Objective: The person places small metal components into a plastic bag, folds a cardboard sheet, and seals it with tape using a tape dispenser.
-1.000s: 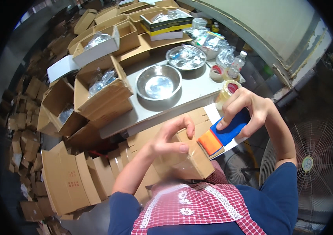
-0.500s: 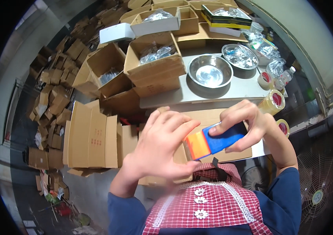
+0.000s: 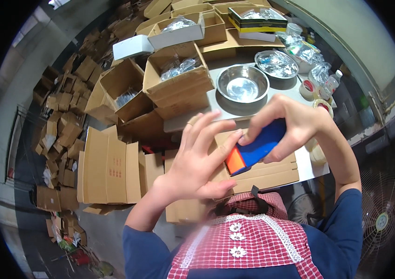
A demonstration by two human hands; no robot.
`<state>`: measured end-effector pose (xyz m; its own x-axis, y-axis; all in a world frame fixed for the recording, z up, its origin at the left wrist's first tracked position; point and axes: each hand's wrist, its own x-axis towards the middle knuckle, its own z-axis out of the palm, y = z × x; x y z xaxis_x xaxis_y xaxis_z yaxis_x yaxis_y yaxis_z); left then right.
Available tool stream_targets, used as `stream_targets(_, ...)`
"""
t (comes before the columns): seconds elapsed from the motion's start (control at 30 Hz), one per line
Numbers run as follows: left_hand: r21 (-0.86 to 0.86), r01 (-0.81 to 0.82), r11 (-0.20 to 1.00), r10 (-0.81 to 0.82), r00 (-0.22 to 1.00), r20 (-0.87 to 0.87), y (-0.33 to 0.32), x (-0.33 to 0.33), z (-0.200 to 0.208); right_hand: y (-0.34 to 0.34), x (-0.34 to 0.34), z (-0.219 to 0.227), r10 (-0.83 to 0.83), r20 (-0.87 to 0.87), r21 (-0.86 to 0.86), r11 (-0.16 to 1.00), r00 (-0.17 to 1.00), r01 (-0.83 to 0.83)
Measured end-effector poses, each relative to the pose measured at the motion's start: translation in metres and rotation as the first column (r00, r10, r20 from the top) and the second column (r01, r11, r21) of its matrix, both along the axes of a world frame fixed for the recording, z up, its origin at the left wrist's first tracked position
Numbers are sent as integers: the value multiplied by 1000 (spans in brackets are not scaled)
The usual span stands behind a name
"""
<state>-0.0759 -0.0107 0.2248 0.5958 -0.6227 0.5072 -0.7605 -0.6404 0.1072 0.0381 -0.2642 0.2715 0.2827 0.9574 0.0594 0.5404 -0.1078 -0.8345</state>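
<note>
A small blue box [image 3: 263, 143] with an orange end [image 3: 235, 161] is gripped by my right hand [image 3: 295, 126], thumb below and fingers over its upper edge. The orange end points left, toward the palm of my left hand [image 3: 196, 158]. That left hand is open, its fingers stretched apart and its thumb below the box's end. Its index fingertip lies close against the right fingertips at the box's upper corner; I cannot tell whether it presses on the box. Beneath both hands lies flat brown cardboard [image 3: 272, 175].
A steel bowl [image 3: 243, 84] stands on the white table [image 3: 183, 122], with a second bowl [image 3: 275, 64] of plastic-wrapped pieces behind it. Open cartons [image 3: 179, 88] fill the back left. Tape rolls [image 3: 307, 88] and a bottle [image 3: 332, 83] stand right. A fan [image 3: 381, 221] is at lower right.
The box has risen and tilted in my right hand, so less of its orange end shows. My left fingers have spread wider. The view has shifted slightly.
</note>
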Motion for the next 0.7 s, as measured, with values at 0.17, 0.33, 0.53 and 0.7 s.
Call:
stream_targets(0.17, -300, 112, 947, -118, 993, -1, -5, 7, -23, 27, -2, -23, 100, 242, -605, 793, 965, 70)
stream_targets(0.33, -169, 246, 954, -221, 963, 156, -4, 5, -20, -20, 31, -168, -162, 499, -387, 837, 851, 386)
stream_targets(0.53, -169, 193, 967, -146, 956, 254, -1, 8, -18, -58, 20, -313, -341, 805, -16, 806, 485, 592)
stream_targets(0.7, -184, 198, 963, -152, 960, 236, -11, 12, -24, -27, -53, -296, -57, 889, -268, 740, 454, 617)
